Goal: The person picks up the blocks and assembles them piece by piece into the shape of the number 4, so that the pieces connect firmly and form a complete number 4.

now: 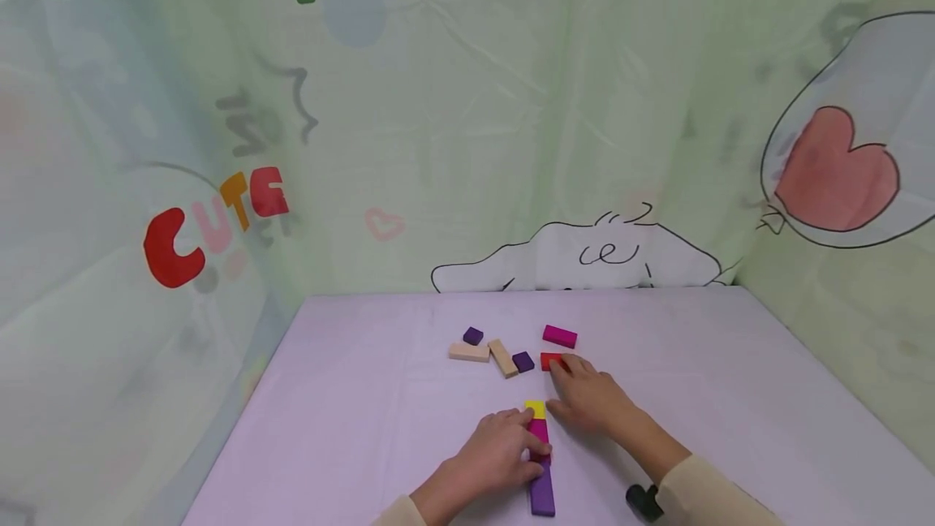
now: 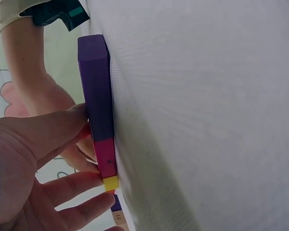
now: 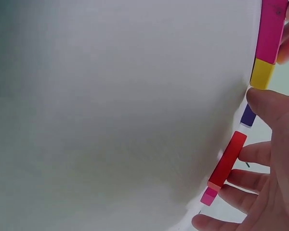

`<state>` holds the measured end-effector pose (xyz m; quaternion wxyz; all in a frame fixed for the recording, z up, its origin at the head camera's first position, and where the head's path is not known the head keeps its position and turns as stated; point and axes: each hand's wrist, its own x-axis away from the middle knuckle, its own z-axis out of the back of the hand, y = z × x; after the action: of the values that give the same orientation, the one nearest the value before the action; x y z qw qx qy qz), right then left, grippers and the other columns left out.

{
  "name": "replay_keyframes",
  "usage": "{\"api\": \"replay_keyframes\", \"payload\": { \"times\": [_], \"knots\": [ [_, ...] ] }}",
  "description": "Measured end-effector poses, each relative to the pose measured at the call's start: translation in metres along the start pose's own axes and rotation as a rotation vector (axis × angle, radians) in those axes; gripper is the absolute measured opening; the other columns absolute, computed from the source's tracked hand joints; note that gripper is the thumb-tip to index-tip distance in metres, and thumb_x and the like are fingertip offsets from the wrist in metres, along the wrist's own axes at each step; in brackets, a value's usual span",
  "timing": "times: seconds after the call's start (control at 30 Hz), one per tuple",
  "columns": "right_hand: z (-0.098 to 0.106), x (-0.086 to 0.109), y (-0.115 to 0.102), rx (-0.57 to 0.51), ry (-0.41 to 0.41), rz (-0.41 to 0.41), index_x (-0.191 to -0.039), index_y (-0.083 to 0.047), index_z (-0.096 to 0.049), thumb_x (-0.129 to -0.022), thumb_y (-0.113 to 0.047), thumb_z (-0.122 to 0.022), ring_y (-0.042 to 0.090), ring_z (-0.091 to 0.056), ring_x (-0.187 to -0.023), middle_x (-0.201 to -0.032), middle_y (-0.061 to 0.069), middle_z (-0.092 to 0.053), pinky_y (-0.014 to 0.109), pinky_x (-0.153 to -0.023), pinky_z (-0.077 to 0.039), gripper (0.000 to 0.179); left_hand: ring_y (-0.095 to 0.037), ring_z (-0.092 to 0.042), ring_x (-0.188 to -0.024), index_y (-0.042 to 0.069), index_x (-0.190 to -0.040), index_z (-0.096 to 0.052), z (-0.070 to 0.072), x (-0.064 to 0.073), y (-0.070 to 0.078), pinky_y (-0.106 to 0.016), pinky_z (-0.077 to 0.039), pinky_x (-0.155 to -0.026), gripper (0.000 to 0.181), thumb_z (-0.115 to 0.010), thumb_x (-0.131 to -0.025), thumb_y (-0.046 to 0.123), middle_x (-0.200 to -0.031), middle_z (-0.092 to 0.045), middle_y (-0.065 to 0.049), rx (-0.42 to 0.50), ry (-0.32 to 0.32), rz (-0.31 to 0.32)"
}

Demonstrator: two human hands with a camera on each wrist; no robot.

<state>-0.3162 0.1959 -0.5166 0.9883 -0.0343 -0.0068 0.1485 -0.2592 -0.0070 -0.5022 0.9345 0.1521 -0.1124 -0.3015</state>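
A purple block (image 1: 542, 495), a magenta block (image 1: 538, 430) and a yellow block (image 1: 536, 409) lie end to end in a line on the table. My left hand (image 1: 493, 453) rests on this line from above, its thumb against the purple block and a fingertip at the yellow one, as the left wrist view shows. Farther back, fingertips of my right hand (image 1: 588, 396) touch a red block (image 3: 227, 160). In the right wrist view the right thumb is by the yellow block's far end; contact there is hard to tell. The right fingers are spread and relaxed.
Behind the line lie two small dark purple blocks (image 1: 523, 361), two pale wooden blocks (image 1: 469, 352) and another magenta block (image 1: 559, 337). A black device (image 1: 644, 502) sits at the right wrist. Printed cloth walls (image 1: 467, 144) stand behind and beside the table (image 1: 351, 412).
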Motion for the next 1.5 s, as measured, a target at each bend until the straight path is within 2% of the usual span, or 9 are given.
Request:
{"api": "replay_keyframes", "payload": {
  "times": [0.27,0.6,0.83,1.1,1.5],
  "knots": [
    [0.004,0.008,-0.005,-0.002,0.002,-0.003,-0.147,-0.001,-0.055,-0.089,-0.042,-0.078,0.041,-0.049,-0.137,-0.150,0.023,-0.050,0.064,-0.102,-0.050,0.075,-0.017,-0.049,-0.144,0.039,-0.121,-0.077,-0.004,-0.004,-0.004,-0.048,-0.045,-0.114,0.030,-0.079,-0.091,0.034,-0.151,-0.057,0.005,0.002,0.010,-0.003],
    [0.009,0.015,-0.012,-0.019,-0.058,-0.026,-0.147,0.000,-0.054,-0.088,-0.042,-0.079,0.042,-0.050,-0.137,-0.150,0.023,-0.050,0.066,-0.098,-0.052,0.076,-0.018,-0.050,-0.144,0.041,-0.120,-0.077,-0.006,-0.003,-0.002,-0.048,-0.045,-0.114,0.029,-0.079,-0.092,0.035,-0.152,-0.057,0.004,0.013,0.004,0.009],
    [0.012,0.020,-0.017,-0.033,-0.081,-0.042,-0.143,0.001,-0.057,-0.090,-0.031,-0.077,0.044,-0.050,-0.138,-0.148,0.025,-0.052,0.063,-0.100,-0.052,0.064,-0.018,-0.050,-0.143,0.040,-0.120,-0.077,-0.008,-0.001,-0.003,-0.048,-0.045,-0.114,0.029,-0.079,-0.092,0.035,-0.151,-0.058,0.004,0.009,0.008,0.005],
    [0.016,0.031,-0.020,-0.044,-0.080,-0.024,-0.142,0.001,-0.058,-0.092,-0.025,-0.074,0.043,-0.050,-0.137,-0.145,0.025,-0.052,0.061,-0.099,-0.053,0.059,-0.018,-0.050,-0.144,0.039,-0.120,-0.077,-0.007,-0.001,-0.002,-0.048,-0.045,-0.114,0.029,-0.079,-0.091,0.034,-0.151,-0.058,0.004,0.014,0.007,0.009],
    [0.019,0.040,-0.024,-0.054,-0.067,-0.040,-0.141,0.000,-0.059,-0.093,-0.023,-0.074,0.043,-0.052,-0.135,-0.144,0.024,-0.054,0.062,-0.099,-0.053,0.056,-0.019,-0.051,-0.143,0.038,-0.120,-0.078,-0.003,-0.001,0.000,-0.045,-0.046,-0.114,0.029,-0.079,-0.092,0.034,-0.151,-0.058,0.002,0.018,0.012,-0.001]
  ]
}}
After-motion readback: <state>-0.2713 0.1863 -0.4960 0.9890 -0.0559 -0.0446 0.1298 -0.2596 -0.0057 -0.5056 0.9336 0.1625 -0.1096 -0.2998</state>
